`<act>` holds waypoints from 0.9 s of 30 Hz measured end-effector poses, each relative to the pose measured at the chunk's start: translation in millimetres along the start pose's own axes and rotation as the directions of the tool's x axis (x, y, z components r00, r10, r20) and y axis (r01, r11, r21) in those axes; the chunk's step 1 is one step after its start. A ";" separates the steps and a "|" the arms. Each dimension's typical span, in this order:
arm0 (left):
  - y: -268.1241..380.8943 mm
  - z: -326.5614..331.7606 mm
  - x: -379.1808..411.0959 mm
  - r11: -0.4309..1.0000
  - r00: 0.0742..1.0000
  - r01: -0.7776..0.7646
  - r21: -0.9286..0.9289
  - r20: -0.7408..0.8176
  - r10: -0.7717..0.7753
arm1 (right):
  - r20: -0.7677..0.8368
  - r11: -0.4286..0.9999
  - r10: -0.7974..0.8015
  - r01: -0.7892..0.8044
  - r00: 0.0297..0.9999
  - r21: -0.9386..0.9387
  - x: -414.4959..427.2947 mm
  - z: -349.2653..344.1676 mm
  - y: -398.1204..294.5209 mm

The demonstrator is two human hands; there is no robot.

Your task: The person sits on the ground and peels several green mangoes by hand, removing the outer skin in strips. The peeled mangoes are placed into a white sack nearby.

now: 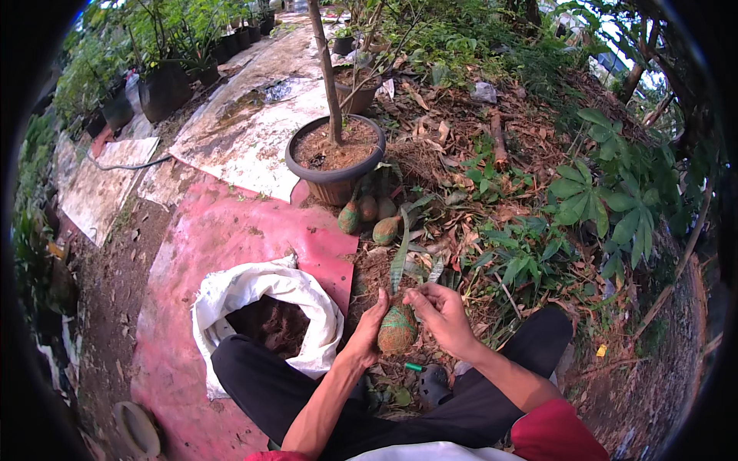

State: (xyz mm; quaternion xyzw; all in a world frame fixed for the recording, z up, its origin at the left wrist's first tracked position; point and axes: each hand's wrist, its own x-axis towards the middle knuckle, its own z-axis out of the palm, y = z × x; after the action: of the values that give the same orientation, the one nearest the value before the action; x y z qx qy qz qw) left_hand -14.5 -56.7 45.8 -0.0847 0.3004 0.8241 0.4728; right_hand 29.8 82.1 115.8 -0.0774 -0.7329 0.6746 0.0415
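My left hand (369, 331) holds the side of a fibre-covered root ball (398, 331), its thumb pointing up. Green string crisscrosses the ball, and a long strap-like plant leaf (399, 262) rises from its top. At the ball's upper right, my right hand (441, 314) has its thumb and fingers pinched together; whether a thin strand is between them is too small to tell. On the ground below the ball lies a small green cylinder (413, 366), perhaps a string spool. Other string-wrapped balls (386, 230) with leaves sit ahead, by a pot.
A white sack (277, 276) of dark brown fibre stands at my left knee on a red sheet (202, 242). A potted tree (334, 155) is ahead. Leaf litter (438, 144) and green plants (582, 190) lie to the right. An oval dish (137, 429) rests lower left.
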 end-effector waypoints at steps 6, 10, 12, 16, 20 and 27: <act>-6.7 -5.1 12.7 0.999 0.993 -0.025 -0.043 -0.116 0.020 | 0.323 0.942 -0.014 0.121 0.946 -0.312 -80.6 29.4 69.4; -4.5 -5.4 4.8 0.998 0.995 0.066 0.013 -0.072 -0.064 | 0.275 0.702 0.652 -0.699 0.707 0.133 -26.3 -13.0 72.5; -1.6 -6.8 2.6 0.999 0.998 0.053 -0.005 -0.016 -0.053 | 0.164 0.744 0.646 -0.663 0.745 0.080 12.8 -28.1 50.9; 2.0 0.4 1.3 0.998 0.998 0.032 0.061 -0.057 -0.028 | 0.076 0.887 0.435 -0.442 0.897 0.135 28.2 -29.7 19.3; -1.0 -2.7 -0.4 0.988 0.962 -0.084 0.131 -0.246 0.114 | 0.042 0.967 -0.057 0.066 0.997 -0.248 -7.2 17.0 8.2; 0.0 -1.3 7.3 0.998 0.993 -0.028 -0.058 -0.119 0.021 | 0.441 0.670 0.719 -0.705 0.537 -0.232 -48.0 8.7 75.8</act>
State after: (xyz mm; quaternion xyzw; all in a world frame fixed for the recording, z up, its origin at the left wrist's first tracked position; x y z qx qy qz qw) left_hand -18.7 -52.1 41.7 -0.1436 0.3042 0.8320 0.4411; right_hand 80.0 71.4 41.8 -0.1924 -0.6306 0.6185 -0.4275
